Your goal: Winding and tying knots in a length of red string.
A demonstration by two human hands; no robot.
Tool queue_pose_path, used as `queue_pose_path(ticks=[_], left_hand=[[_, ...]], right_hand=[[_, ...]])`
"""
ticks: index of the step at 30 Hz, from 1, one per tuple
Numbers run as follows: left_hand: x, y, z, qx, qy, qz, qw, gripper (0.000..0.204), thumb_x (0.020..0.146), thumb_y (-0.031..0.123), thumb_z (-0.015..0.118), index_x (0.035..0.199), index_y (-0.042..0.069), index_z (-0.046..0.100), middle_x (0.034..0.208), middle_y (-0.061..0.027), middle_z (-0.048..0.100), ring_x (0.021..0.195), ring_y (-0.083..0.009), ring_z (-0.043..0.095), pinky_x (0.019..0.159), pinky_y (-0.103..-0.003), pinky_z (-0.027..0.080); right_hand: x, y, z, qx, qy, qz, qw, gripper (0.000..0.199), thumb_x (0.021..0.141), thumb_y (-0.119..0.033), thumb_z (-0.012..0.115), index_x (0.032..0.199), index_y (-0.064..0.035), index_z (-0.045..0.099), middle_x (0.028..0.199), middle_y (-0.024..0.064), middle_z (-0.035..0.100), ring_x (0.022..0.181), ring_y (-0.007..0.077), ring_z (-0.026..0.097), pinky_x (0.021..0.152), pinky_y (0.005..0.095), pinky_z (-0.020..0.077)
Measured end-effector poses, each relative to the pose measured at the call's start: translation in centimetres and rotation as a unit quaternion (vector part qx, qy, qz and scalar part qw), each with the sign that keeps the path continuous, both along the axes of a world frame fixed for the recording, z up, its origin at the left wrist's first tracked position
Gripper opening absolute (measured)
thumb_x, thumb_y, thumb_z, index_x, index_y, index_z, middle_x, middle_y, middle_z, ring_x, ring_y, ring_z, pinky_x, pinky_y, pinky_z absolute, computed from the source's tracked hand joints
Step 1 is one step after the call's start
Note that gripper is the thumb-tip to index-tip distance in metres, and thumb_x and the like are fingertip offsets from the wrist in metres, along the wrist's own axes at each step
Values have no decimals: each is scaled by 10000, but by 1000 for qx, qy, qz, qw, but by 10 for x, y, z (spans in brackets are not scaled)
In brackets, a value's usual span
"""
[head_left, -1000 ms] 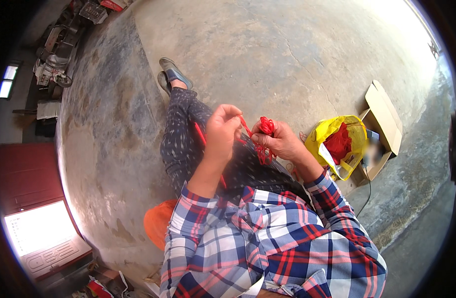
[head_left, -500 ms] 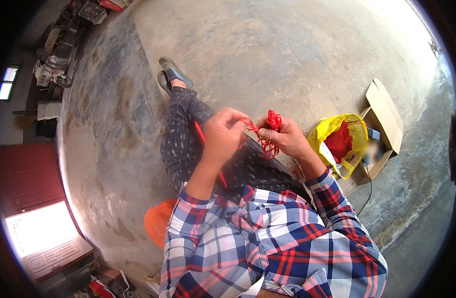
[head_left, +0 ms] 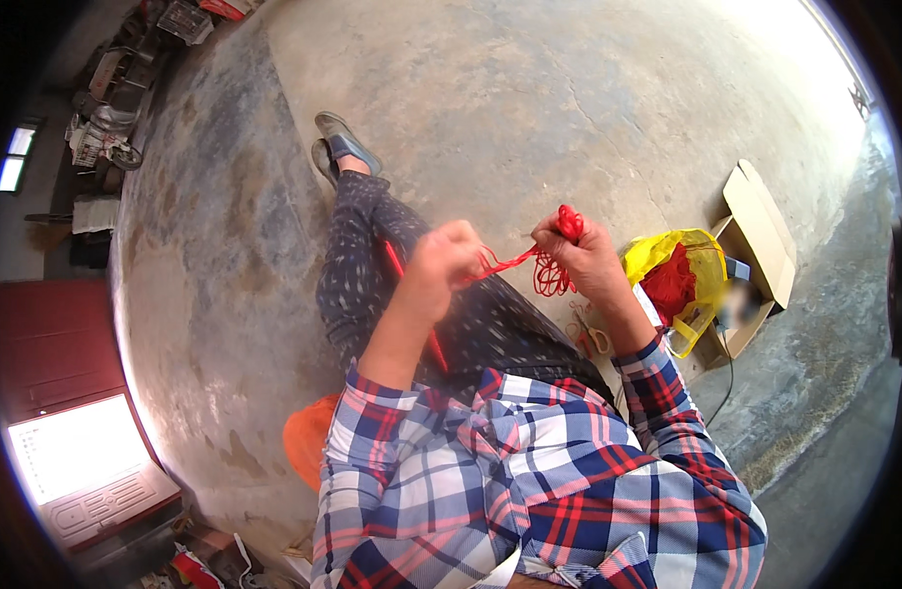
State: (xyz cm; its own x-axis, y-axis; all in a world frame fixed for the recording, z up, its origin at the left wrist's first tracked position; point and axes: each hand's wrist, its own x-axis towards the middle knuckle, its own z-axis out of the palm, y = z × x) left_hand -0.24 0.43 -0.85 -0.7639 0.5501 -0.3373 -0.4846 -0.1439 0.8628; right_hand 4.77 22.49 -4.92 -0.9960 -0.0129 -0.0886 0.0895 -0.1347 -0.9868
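Seated person, plaid sleeves at lower edge. Left hand (head_left: 441,260) closed, pinching a red cord (head_left: 505,263) that runs taut to the right hand (head_left: 583,257), which is closed around a bunch of red loops (head_left: 551,275). Versus a second ago: hands have drawn apart, cord now stretched; judged a tightening pull on a knot. Scissors (head_left: 590,334) on floor just beyond right forearm. Farther right: yellow bag (head_left: 657,257) of red cord, then open cardboard box (head_left: 765,231).

Bare floor ahead, clutter to the right

Concrete floor (head_left: 529,108) lies open beyond the knees; a yellow bag (head_left: 672,257), scissors (head_left: 590,336) and cardboard box (head_left: 765,231) crowd the right side.
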Motion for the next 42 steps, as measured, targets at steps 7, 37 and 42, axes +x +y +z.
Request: queue_pose_path(ticks=[7,37,42], left_hand=[[8,19,9,-426,427,-53,796,210,822,124,637,663,92,504,591,34,499,526,-78,443,484,-245,339],[3,40,-16,-282,252,-12,926,44,875,41,604,846,22,630,694,21,575,626,-48,491,560,-216,401],[-8,33,-12,-102,133,70,983,42,902,11,566,921,15,603,790,-8,587,678,-73,550,626,-223,470]], right_hand=[[6,-11,12,-67,-38,24,997,175,894,-112,656,1036,-10,640,795,-28,590,729,57,546,665,231,458],[21,40,12,-238,-125,-82,960,274,920,-189,628,1129,-14,596,707,-57,491,593,26,456,525,179,377],[26,42,-1,-91,-105,-37,990,284,895,-201,668,1110,-22,619,775,-57,522,659,33,472,586,199,393]])
